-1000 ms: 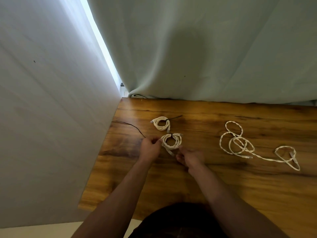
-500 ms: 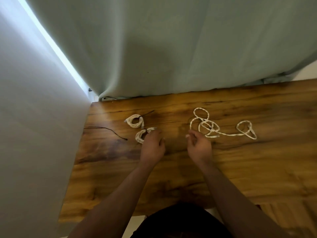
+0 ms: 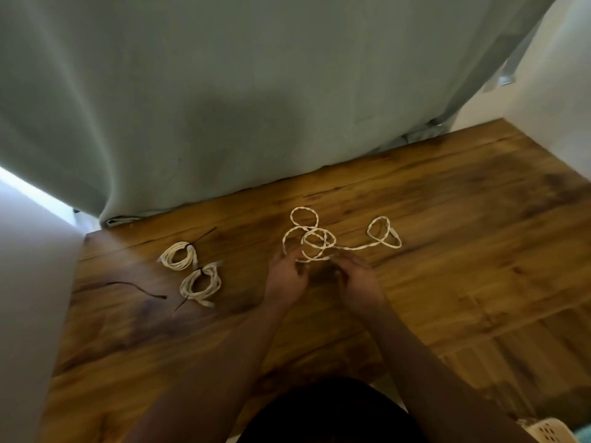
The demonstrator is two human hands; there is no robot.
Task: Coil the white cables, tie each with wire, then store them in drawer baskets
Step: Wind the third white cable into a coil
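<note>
A loose white cable (image 3: 319,238) lies in untidy loops at the middle of the wooden table (image 3: 463,251), with one end loop (image 3: 383,233) trailing to the right. My left hand (image 3: 286,278) and my right hand (image 3: 359,278) meet at its near strand, with the fingertips of both pinched on it. The picture is blurred there. To the left lie two coiled white cables, each tied with dark wire: the far coil (image 3: 177,255) and the near coil (image 3: 200,284). A spare black wire (image 3: 137,285) lies loose further left.
A pale green curtain (image 3: 256,91) hangs along the table's back edge. A white wall (image 3: 28,282) borders the left side. The corner of a white perforated basket (image 3: 547,431) shows at the bottom right, below the table's front edge.
Both hands left the near tied coil and moved right to the loose cable. The coil now lies free on the table. My view has swung to the right.
</note>
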